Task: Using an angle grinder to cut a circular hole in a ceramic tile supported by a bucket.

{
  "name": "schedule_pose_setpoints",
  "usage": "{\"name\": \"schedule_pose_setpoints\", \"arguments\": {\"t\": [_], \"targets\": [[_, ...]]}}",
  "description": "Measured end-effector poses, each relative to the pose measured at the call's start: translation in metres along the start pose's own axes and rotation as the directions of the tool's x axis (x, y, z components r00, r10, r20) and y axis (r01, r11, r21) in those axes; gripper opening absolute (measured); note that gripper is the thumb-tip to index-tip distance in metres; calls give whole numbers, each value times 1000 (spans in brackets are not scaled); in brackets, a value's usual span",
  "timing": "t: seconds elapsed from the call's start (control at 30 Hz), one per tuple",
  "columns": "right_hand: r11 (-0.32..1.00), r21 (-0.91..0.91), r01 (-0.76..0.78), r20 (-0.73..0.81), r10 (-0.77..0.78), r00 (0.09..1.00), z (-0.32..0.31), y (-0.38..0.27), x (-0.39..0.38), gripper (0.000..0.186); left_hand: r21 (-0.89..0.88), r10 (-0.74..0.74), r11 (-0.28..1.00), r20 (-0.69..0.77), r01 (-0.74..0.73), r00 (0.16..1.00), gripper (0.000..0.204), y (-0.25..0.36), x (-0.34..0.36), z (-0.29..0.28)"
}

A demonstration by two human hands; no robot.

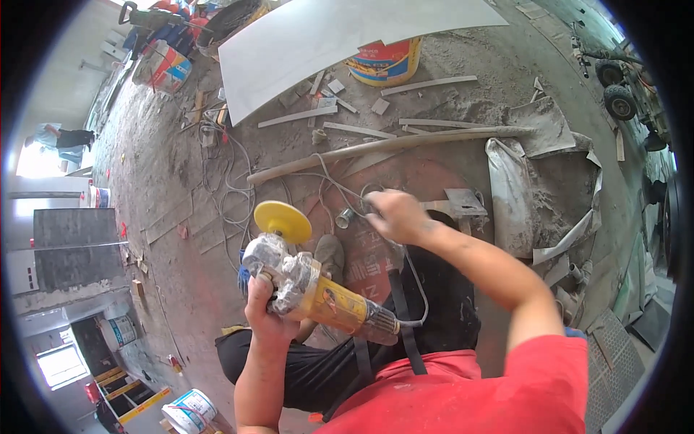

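Observation:
My left hand [264, 304] is closed around the dusty head of an angle grinder [336, 304] with a yellow body. A round yellow disc [282, 221] sits on its spindle, facing up and away from me. From the rear of the tool a grey power cord [419, 296] curves up to my right hand [397, 215]. The fingers of that hand are curled down where the cord meets them, and their tips are partly hidden. Below this hand a small metal cylinder [345, 217] rests on the floor, near my shoe [330, 254].
A large white panel [311, 50] lies partly over a red and yellow bucket [387, 65]. Cut strips [296, 116] and a long pole [376, 148] lie on the dusty floor. Looped cable [231, 188] is at left, a crumpled sheet [510, 195] at right. A person [61, 137] stands far left.

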State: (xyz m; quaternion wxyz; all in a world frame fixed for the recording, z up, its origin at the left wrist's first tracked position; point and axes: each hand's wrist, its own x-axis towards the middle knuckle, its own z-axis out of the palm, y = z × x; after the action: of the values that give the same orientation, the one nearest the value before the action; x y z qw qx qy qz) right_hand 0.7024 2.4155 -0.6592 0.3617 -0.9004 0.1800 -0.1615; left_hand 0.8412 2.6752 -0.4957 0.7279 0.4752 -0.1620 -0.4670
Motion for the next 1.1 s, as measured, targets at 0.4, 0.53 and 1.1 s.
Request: {"name": "schedule_pose_setpoints", "arguments": {"t": [0.4,0.53,1.1], "targets": [[832,-512,215,482,71,873,212,84,27,26,-41,-37,999,-248,28,968,54,16,-5,17],[950,152,-273,163,248,955,140,20,39,29,23,-17,1000,-162,21,987,57,37,-2,27],[151,986,-74,26,295,955,-203,-135,-109,62,440,-240,897,558,-37,794,68,15,7,134]]}}
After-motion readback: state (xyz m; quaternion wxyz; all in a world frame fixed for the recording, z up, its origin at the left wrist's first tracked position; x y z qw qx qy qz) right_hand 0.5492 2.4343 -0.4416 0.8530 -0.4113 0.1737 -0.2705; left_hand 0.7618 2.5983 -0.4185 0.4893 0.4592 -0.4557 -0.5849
